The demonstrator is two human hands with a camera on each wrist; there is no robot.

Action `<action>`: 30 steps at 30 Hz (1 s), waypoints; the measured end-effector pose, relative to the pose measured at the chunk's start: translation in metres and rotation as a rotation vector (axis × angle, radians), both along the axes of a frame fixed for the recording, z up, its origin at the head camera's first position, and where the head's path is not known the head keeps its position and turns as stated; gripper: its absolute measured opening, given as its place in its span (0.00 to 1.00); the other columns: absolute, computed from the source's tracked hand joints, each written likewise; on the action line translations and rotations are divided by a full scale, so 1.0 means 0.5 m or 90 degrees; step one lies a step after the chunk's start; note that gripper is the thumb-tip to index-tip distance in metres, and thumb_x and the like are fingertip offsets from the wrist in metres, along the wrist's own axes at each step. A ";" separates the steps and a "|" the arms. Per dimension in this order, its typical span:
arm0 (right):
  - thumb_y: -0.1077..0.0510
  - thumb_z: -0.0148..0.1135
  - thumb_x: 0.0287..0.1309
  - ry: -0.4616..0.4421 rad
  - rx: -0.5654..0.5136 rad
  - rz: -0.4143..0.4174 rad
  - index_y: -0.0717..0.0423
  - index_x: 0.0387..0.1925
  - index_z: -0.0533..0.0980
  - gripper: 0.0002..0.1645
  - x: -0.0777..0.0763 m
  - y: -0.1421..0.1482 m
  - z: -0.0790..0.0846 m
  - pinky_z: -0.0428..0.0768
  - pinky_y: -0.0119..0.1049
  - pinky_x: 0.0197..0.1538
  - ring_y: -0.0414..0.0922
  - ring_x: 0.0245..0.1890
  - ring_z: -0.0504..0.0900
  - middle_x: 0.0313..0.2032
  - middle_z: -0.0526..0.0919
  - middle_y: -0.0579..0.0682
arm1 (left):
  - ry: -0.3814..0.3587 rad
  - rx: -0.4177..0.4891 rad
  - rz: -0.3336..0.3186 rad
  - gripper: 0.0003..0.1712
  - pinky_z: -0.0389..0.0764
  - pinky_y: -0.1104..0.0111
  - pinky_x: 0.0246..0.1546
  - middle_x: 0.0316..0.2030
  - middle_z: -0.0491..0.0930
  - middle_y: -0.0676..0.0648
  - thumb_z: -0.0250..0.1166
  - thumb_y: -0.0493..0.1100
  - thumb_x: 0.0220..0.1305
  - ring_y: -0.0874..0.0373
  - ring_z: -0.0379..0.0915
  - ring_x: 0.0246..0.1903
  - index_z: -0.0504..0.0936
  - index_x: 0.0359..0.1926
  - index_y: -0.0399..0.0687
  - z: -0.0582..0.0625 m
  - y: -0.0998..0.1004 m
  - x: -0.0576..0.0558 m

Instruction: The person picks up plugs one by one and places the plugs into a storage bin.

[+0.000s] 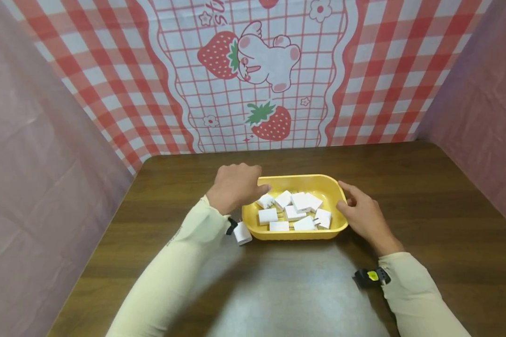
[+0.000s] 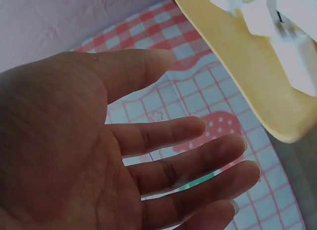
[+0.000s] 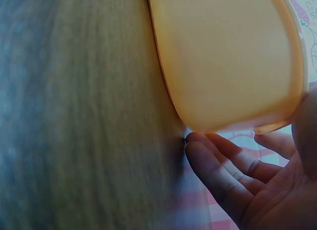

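Note:
A yellow plastic basket (image 1: 297,236) sits on the table with several white charger plugs (image 1: 300,202) heaped inside, some showing metal prongs. At its right end my right hand (image 1: 364,217) grips the rim, the thumb at the edge and the fingers against the outer wall in the right wrist view. My left hand (image 1: 238,187) hovers by the left end, thumb over that rim. The left wrist view shows its fingers (image 2: 193,165) spread and holding nothing. One more charger plug (image 1: 242,233) lies outside, beside the basket's front left corner, partly behind the left wrist strap.
Under everything is a dark wood-grain table (image 1: 438,206). A red-and-white checked cloth (image 1: 388,70) with strawberry prints hangs along its back edge. Pinkish curtains (image 1: 46,140) close off both sides.

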State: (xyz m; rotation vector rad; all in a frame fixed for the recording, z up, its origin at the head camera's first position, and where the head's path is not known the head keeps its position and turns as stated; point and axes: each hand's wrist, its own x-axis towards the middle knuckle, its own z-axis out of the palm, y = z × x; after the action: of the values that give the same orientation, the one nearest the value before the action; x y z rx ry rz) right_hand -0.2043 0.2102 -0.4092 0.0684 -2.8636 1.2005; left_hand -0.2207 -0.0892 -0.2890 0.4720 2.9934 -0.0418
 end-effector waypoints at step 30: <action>0.53 0.53 0.68 -0.015 0.007 -0.005 0.53 0.76 0.59 0.38 0.001 -0.003 0.004 0.76 0.39 0.37 0.53 0.39 0.73 0.47 0.76 0.62 | -0.051 0.013 0.006 0.16 0.77 0.51 0.32 0.37 0.84 0.49 0.62 0.54 0.65 0.50 0.79 0.34 0.83 0.48 0.52 -0.096 -0.106 0.064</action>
State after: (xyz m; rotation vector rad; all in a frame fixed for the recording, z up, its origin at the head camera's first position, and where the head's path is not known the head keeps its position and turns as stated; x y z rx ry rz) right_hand -0.2037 0.2085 -0.4071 0.0438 -2.8875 1.1931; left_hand -0.1886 -0.1420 -0.3370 0.4500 2.9204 0.0081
